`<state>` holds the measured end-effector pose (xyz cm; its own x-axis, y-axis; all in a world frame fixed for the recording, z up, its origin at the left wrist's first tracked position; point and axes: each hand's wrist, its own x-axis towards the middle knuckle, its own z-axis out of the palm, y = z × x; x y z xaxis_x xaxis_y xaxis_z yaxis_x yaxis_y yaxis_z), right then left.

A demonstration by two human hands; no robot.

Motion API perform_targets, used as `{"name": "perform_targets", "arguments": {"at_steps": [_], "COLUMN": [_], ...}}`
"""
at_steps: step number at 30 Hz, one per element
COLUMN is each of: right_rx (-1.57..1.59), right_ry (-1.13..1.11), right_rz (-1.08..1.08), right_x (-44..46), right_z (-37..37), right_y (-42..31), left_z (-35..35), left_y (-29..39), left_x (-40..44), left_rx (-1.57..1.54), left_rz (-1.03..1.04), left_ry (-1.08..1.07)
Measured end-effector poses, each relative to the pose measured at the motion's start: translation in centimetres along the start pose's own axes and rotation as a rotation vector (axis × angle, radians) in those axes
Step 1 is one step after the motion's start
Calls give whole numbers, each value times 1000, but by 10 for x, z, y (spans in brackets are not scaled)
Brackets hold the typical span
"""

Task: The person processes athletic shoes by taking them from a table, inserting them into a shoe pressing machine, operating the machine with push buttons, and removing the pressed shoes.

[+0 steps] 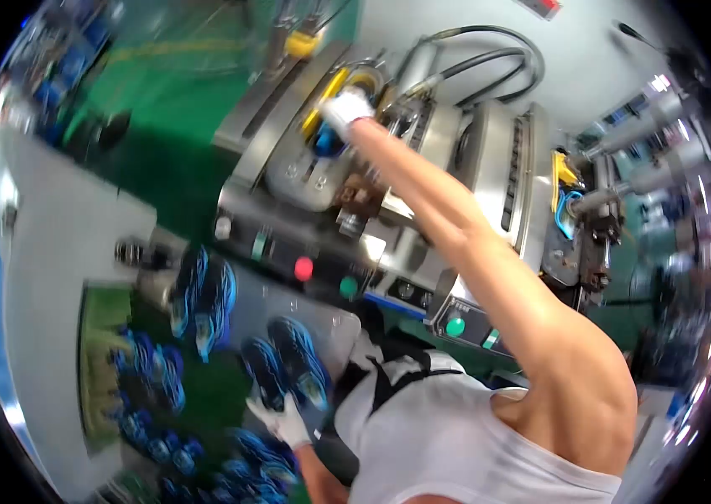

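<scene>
My left hand (285, 423), in a white glove, is at the lower end of a dark blue sneaker (265, 368). Its fingers are spread; whether they touch the shoe is unclear. A matching sneaker (298, 353) lies beside that one on a grey shelf (242, 290). My right arm stretches up to the machine (309, 176), where my right hand (347, 111), also gloved in white, is beside a yellow part (322, 101). Motion blur hides its fingers. Just below it shows something blue (330, 141), partly covered by the hand.
Another pair of sneakers (204, 298) is left of the shelf's pair, with several more shoes (259, 466) lower down. Red button (303, 269) and green button (348, 286) sit on the machine's front. A second station (567, 210) with a blue-edged piece stands at right. Black hoses (490, 55) loop behind.
</scene>
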<state>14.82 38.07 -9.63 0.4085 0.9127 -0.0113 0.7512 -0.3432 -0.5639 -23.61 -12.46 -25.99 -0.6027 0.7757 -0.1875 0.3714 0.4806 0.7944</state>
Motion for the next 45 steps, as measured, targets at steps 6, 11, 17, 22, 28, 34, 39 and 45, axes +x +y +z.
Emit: {"name": "perform_targets", "arguments": {"at_steps": [6, 11, 17, 22, 28, 34, 39, 45], "right_rx": [270, -762, -54, 127, -132, 114, 475, 579], "right_ry": [23, -66, -247, -365, 109, -256, -193, 274], "right_rz": [-668, -654, -466, 192, -229, 235, 434, 902], "right_x": [-290, -329, -440, -524, -556, -547, -616, -798], "right_z": [11, 137, 141, 243, 264, 222, 100, -14], "right_y": [18, 141, 78, 30, 39, 51, 92, 158], "left_z": [15, 13, -10, -17, -27, -26, -65, -62], "left_y": [-21, -55, -60, -65, -66, -68, -14, 71], "left_x": [37, 57, 73, 79, 103, 108, 82, -90], "left_rx": [241, 89, -7, 23, 215, 268, 614, 789], "left_rz": [-78, -46, -96, -29, -41, 169, 353, 891], "left_ry": [-111, -217, -357, -390, -517, -535, -649, -947]}}
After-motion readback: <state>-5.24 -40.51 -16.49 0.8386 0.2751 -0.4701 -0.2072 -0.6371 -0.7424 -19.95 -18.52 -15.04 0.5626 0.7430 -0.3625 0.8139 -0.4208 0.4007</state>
